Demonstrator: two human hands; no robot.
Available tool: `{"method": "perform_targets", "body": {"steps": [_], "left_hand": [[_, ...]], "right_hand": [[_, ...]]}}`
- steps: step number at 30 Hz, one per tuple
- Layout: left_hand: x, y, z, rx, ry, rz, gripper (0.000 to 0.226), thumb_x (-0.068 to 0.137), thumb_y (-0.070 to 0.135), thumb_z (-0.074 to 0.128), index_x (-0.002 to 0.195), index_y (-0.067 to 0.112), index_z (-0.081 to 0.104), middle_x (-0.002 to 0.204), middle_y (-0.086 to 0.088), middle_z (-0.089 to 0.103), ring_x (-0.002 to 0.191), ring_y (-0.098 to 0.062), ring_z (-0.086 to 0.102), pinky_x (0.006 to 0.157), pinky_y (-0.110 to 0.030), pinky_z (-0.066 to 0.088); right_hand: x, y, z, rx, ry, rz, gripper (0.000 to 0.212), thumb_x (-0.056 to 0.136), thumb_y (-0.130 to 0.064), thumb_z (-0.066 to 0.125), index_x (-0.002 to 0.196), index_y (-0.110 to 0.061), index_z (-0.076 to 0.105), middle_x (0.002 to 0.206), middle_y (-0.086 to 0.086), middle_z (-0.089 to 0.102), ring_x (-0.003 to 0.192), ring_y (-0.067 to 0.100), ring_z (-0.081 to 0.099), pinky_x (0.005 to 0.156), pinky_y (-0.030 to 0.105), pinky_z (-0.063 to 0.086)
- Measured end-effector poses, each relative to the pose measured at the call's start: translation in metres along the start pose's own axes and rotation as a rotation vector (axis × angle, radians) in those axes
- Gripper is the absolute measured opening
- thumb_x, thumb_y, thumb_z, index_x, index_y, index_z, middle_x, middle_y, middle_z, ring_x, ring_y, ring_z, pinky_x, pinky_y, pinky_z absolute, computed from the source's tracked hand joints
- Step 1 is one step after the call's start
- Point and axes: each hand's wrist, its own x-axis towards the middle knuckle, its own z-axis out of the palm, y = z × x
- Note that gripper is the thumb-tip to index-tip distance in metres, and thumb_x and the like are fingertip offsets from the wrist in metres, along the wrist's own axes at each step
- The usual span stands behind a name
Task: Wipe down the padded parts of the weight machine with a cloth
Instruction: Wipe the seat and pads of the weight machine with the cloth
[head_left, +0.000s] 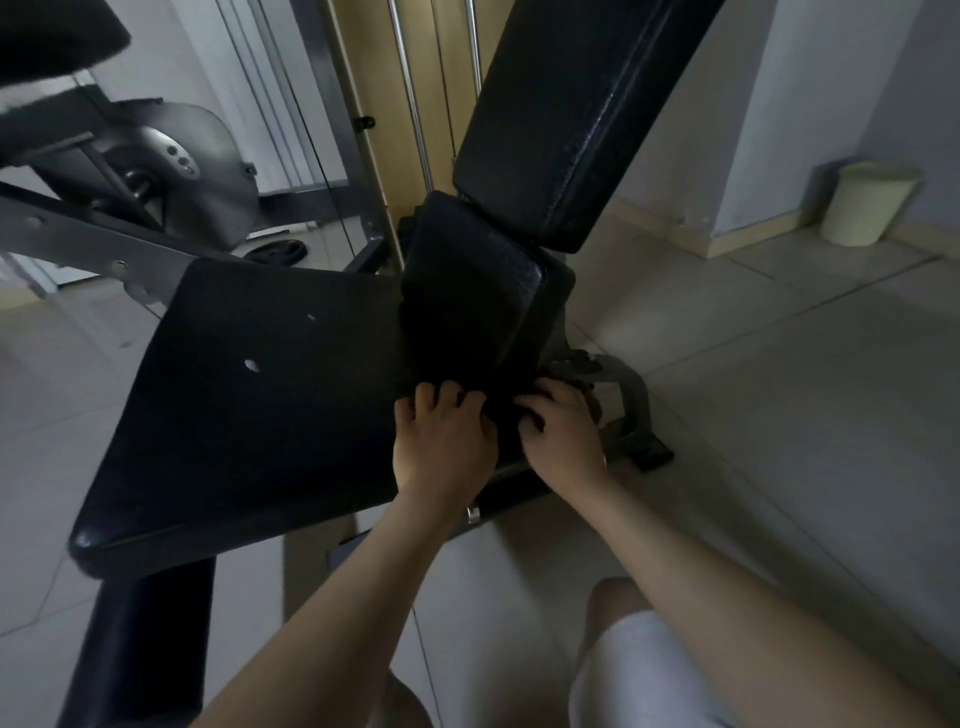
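I have both hands at the near end of the small middle pad (478, 270), the one between the wide seat pad (249, 405) and the tall back pad (576, 119). My left hand (441, 436) and right hand (563, 431) sit close together. The fingers of each curl down into a bunch of dark cloth (506, 415) held between them, so both hands are gripping it.

I judge this to be the wipe of the middle pad, either at the bottom of a stroke or while I gather the cloth for the next one. The seat and back pads look still to be done, though nothing here shows it for certain.

The cloth is black on black vinyl, so I cannot trace its edges. It seems to run from my hands up the pad and away from me, which would put its long axis along the pad's. The pad itself points away and slightly right, towards the back pad, which rises steeply up and to the right.

The next move calls for flattening the cloth under my palms and pushing along that axis. I need to keep clear of the grey metal bracket (631, 400) just beside my right hand.
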Motion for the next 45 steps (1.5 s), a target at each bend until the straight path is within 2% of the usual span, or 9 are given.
{"method": "perform_targets", "body": {"steps": [4,10,15,20,24,29,34,39,45], "left_hand": [[-0.001,0.010,0.012,0.021,0.034,0.052,0.044,0.100,0.040,0.034,0.136,0.027,0.054,0.136,-0.001,0.055,0.124,-0.030,0.044,0.101,-0.045,0.033],[-0.002,0.007,0.017,0.041,0.099,0.080,0.041,0.100,0.039,0.036,0.131,0.025,0.059,0.131,-0.002,0.060,0.120,-0.030,0.049,0.097,-0.044,0.036],[-0.002,0.009,0.016,0.034,0.082,0.065,0.042,0.099,0.040,0.036,0.133,0.025,0.056,0.132,-0.001,0.059,0.122,-0.030,0.048,0.099,-0.044,0.036],[-0.003,0.009,0.014,-0.013,0.082,0.053,0.041,0.099,0.037,0.037,0.136,0.025,0.052,0.130,0.000,0.062,0.122,-0.028,0.050,0.099,-0.043,0.038],[-0.008,0.007,0.009,-0.077,0.068,0.040,0.046,0.101,0.034,0.037,0.145,0.022,0.043,0.133,0.000,0.062,0.124,-0.027,0.051,0.100,-0.043,0.039],[-0.020,-0.004,0.003,-0.164,0.050,0.077,0.043,0.103,0.028,0.041,0.145,0.021,0.047,0.142,0.001,0.056,0.133,-0.021,0.048,0.110,-0.036,0.036],[-0.026,-0.019,-0.011,-0.263,0.039,0.055,0.039,0.100,0.021,0.046,0.138,0.018,0.055,0.139,-0.002,0.057,0.132,-0.025,0.047,0.105,-0.035,0.042],[-0.036,-0.081,-0.039,-0.167,0.164,-0.130,0.032,0.098,0.033,0.044,0.124,0.027,0.061,0.126,0.003,0.063,0.120,-0.024,0.052,0.097,-0.039,0.040],[-0.060,-0.097,-0.038,-0.068,0.175,-0.105,0.033,0.097,0.034,0.046,0.126,0.028,0.062,0.125,0.006,0.064,0.121,-0.020,0.053,0.102,-0.039,0.042]], "right_hand": [[0.013,0.040,-0.016,0.047,-0.072,0.116,0.037,0.101,-0.014,0.042,0.135,-0.017,0.057,0.141,0.008,0.053,0.131,0.025,0.046,0.109,0.031,0.036],[0.060,0.059,-0.017,0.042,-0.100,0.371,0.044,0.100,-0.018,0.034,0.136,-0.024,0.057,0.136,0.008,0.059,0.120,0.031,0.057,0.101,0.037,0.046],[0.021,0.036,-0.012,-0.049,0.016,0.195,0.036,0.093,-0.018,0.048,0.123,-0.020,0.067,0.120,0.008,0.066,0.114,0.027,0.058,0.092,0.035,0.050],[-0.031,0.001,0.001,-0.041,0.116,-0.001,0.033,0.094,-0.015,0.053,0.124,-0.019,0.066,0.122,0.000,0.065,0.116,0.020,0.053,0.093,0.032,0.048],[-0.037,0.006,0.000,-0.122,0.068,-0.186,0.036,0.093,-0.012,0.056,0.128,-0.016,0.063,0.125,0.002,0.062,0.116,0.023,0.052,0.093,0.032,0.049],[-0.026,0.004,0.000,-0.074,0.116,0.192,0.037,0.100,-0.017,0.047,0.135,-0.017,0.058,0.141,0.006,0.047,0.131,0.027,0.043,0.100,0.032,0.041],[-0.037,-0.054,0.011,-0.039,0.066,-0.015,0.033,0.096,-0.011,0.052,0.125,-0.018,0.066,0.129,0.003,0.060,0.115,0.027,0.049,0.096,0.034,0.044],[-0.039,-0.108,0.014,0.111,-0.181,-0.286,0.034,0.097,-0.015,0.053,0.130,-0.023,0.058,0.128,-0.007,0.059,0.119,0.012,0.048,0.100,0.023,0.037],[-0.021,-0.098,0.016,0.066,-0.022,0.023,0.024,0.101,-0.020,0.046,0.121,-0.022,0.059,0.119,-0.004,0.061,0.115,0.017,0.055,0.093,0.031,0.047]]}}
